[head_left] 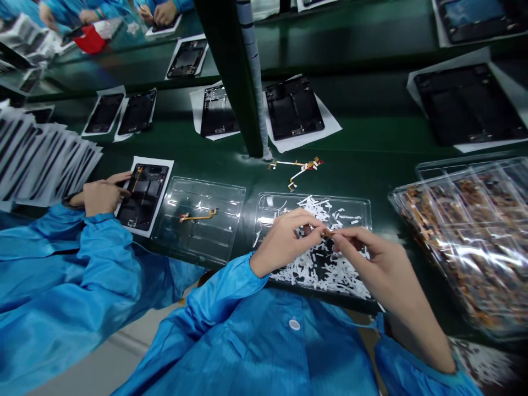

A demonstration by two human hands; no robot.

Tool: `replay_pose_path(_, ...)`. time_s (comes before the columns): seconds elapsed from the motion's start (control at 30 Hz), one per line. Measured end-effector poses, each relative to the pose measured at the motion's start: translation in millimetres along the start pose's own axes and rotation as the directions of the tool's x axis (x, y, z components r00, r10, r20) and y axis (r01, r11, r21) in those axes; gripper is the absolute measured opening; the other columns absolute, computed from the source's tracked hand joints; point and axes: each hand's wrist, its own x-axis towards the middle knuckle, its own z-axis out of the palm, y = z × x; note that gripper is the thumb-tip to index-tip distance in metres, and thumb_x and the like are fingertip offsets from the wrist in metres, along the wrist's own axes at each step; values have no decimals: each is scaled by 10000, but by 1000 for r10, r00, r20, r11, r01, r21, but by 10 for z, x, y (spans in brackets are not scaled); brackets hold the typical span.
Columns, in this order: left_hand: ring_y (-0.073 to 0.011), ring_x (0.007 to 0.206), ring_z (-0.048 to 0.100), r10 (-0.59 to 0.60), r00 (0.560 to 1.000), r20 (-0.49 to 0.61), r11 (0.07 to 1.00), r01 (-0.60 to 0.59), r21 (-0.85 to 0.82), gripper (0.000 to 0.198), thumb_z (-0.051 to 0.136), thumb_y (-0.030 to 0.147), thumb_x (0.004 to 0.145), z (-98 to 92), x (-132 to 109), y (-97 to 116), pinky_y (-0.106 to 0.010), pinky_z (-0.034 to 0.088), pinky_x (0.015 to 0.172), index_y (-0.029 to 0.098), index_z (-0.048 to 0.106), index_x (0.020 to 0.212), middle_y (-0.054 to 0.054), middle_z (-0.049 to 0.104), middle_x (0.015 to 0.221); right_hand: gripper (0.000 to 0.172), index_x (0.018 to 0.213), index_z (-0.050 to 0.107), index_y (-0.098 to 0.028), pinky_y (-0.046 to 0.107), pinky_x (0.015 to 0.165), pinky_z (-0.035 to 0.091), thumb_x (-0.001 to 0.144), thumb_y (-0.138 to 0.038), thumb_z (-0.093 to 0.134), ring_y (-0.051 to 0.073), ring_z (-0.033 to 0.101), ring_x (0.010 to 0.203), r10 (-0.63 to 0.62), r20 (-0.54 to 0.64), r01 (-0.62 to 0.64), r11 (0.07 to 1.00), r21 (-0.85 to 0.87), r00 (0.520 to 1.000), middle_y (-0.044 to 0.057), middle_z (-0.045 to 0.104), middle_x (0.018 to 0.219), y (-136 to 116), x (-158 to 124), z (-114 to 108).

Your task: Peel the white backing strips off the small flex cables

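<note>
My left hand (286, 239) and my right hand (367, 253) meet over a clear plastic tray (363, 206) filled with several white paper strips (317, 269). Both pinch a small orange flex part (329, 232) between their fingertips. Another orange flex cable (198, 216) lies in a second clear tray (198, 220) to the left. Loose flex cables (299, 166) lie on the green conveyor belt (363, 165) just beyond.
A co-worker's hand (103, 195) at the left rests on a black device frame (142, 195) on white paper. More frames on paper lie further back. A stack of clear trays with orange parts (466, 231) stands at the right. A dark post (235, 77) rises mid-belt.
</note>
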Motion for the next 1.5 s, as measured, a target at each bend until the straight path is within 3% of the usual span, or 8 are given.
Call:
replay_pose_path(0.1, -152, 853, 667, -54, 999, 3, 991, 54, -125, 226, 567, 196, 985, -59, -5, -7, -230, 498, 573, 231, 783, 1041, -56, 733, 998, 228, 982, 740, -265, 298, 647, 487, 967, -456, 616, 191, 634, 740, 14, -20, -13, 999, 36, 1000, 18, 725, 845, 15, 11, 28)
replay_pose_path(0.23, -160, 881, 660, -93, 995, -32, 994, 91, -63, 210, 680, 328, 951, -72, -33, -34, -218, 473, 558, 230, 765, 1116, -65, 720, 1058, 198, 977, 743, -272, 293, 660, 494, 957, -439, 639, 184, 635, 752, 15, -24, -13, 998, 57, 1000, 10, 727, 856, 50, 17, 59)
replay_pose_path(0.4, -171, 937, 675, -26, 997, -67, 1000, 27, 14, 145, 662, 299, 975, -63, -19, -28, -236, 480, 602, 208, 772, 946, -51, 741, 984, 186, 995, 751, -284, 302, 700, 510, 950, -440, 660, 184, 656, 787, -11, 14, 10, 999, 42, 1000, 12, 736, 905, 46, 4, 17)
replay_pose_path(0.7, -107, 830, 646, 160, 926, -341, 956, -60, 286, 211, 628, 290, 1002, -113, -132, 48, -221, 528, 651, 221, 715, 1181, -67, 676, 1131, 220, 946, 768, -274, 315, 732, 528, 933, -477, 682, 204, 676, 856, -20, 124, 17, 1000, 20, 992, 29, 733, 925, 129, 24, -31)
replay_pose_path(0.87, -141, 911, 687, 369, 917, -152, 815, -240, 527, 138, 647, 271, 997, 109, -251, 67, -278, 571, 796, 189, 736, 1063, -29, 727, 973, 240, 1096, 764, -279, 323, 764, 544, 962, -446, 656, 211, 680, 926, -48, 140, 38, 997, 71, 989, 39, 736, 999, 116, 42, 42)
replay_pose_path(1.13, -154, 844, 681, 458, 875, -156, 701, -248, 669, 109, 673, 262, 972, 162, -262, 30, -284, 550, 740, 178, 721, 1023, -22, 743, 949, 271, 1239, 717, -296, 329, 841, 551, 1003, -377, 611, 201, 678, 1008, -127, 135, 120, 991, 53, 983, 49, 732, 1140, 88, -38, 39)
replay_pose_path(1.37, -157, 813, 673, 470, 871, -144, 625, -213, 751, 87, 614, 175, 956, 205, -247, -31, -280, 511, 714, 182, 700, 966, -8, 725, 886, 210, 1139, 735, -279, 324, 784, 557, 1001, -371, 606, 204, 685, 964, -144, 89, 146, 989, -22, 986, 41, 741, 1056, 69, -31, 107)
replay_pose_path(1.5, -155, 801, 673, 392, 905, -165, 632, -134, 763, 130, 565, 170, 966, 146, -214, -128, -261, 471, 666, 174, 671, 892, -19, 706, 855, 182, 977, 744, -264, 325, 686, 569, 969, -407, 631, 212, 701, 828, -125, 35, 128, 987, -94, 992, 42, 744, 937, 97, -85, -151)
